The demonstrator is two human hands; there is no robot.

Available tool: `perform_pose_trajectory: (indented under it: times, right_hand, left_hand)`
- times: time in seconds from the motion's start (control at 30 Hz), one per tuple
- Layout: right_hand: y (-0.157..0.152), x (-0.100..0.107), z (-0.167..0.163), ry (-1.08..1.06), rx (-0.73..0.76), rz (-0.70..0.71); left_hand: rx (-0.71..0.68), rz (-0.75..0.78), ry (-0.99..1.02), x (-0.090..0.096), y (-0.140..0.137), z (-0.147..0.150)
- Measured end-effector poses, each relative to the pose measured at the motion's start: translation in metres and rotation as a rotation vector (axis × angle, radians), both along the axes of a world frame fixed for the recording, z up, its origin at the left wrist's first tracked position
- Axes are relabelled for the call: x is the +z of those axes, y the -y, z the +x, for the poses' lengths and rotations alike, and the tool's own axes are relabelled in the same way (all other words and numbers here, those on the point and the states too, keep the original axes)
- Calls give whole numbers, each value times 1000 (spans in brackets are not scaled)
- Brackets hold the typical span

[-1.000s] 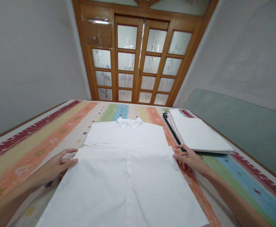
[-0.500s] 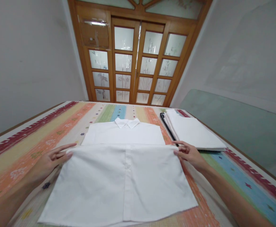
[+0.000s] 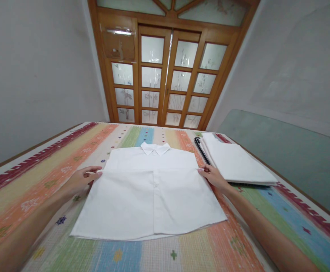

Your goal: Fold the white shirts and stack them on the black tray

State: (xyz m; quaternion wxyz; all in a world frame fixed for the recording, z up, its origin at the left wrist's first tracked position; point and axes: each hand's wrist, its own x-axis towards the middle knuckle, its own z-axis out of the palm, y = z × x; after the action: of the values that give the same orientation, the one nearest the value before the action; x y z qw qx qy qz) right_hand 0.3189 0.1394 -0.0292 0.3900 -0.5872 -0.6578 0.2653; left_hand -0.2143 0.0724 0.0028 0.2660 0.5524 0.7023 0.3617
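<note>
A white collared shirt lies before me with its collar pointing away. A crosswise fold edge runs over it below the collar, and the button strip shows down the middle of the near part. At the left end of that edge, my left hand pinches the cloth between thumb and fingers. Opposite it, my right hand pinches the right end, close beside a stack of folded white cloth. The shirt's sleeves are not visible.
A striped, patterned tablecloth covers the table. Something with a black edge lies under the folded stack. A pale green panel stands along the right side. Wooden doors with glass panes rise beyond the far end.
Both hands have moved away from me with the fold edge, toward the collar. The shirt's near hem has shifted forward too, uncovering more tablecloth in front. The view has tilted slightly.
</note>
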Motion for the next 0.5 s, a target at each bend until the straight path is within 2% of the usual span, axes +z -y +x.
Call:
perform_pose_trajectory:
  times: [0.13, 0.3, 0.5]
  right_hand:
    - [5, 3, -2, -90, 26, -19]
    - [6, 8, -9, -113, -27, 53]
    - [-2, 8, -19, -362, -21, -117]
  left_hand:
    - [-19, -36, 1, 2, -3, -1]
    - [-21, -14, 40, 11, -1, 6]
    - [-53, -11, 218, 8, -6, 11]
